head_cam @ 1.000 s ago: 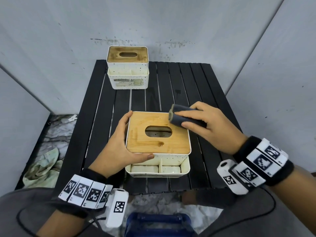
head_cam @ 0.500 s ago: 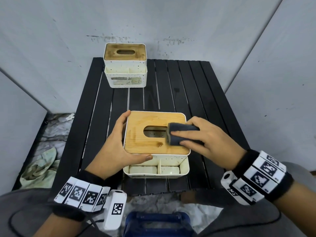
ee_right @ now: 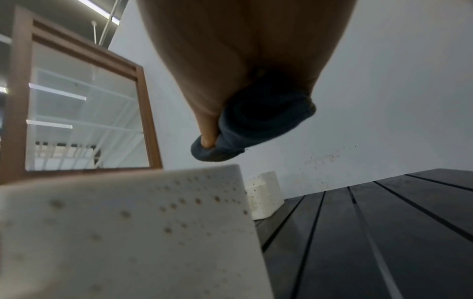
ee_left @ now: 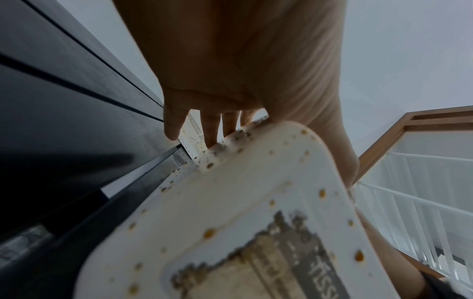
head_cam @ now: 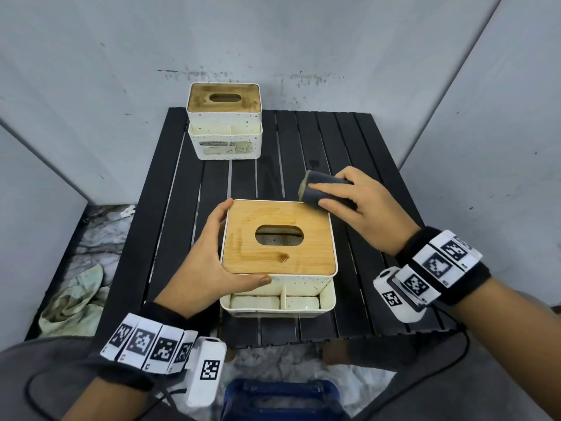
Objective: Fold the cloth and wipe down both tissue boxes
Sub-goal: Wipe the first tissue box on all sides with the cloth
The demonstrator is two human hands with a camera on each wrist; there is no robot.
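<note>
The near tissue box, white speckled with a bamboo lid, stands at the middle of the black slatted table. My left hand grips its left side, thumb on the front wall and fingers round the far left corner; its soiled wall fills the left wrist view. My right hand holds a folded dark grey cloth at the lid's far right corner; the cloth hangs just above the box. A second tissue box, its lid stained, stands at the table's far left.
Grey walls close in behind and on both sides of the table. A crumpled pale rag lies on the floor to the left. A blue object sits below the table's front edge. Open slats stretch between the two boxes and to the right.
My right hand has carried the cloth from the lid's near right part, beside the slot, back up to the far right corner. The left hand keeps its hold on the box.
</note>
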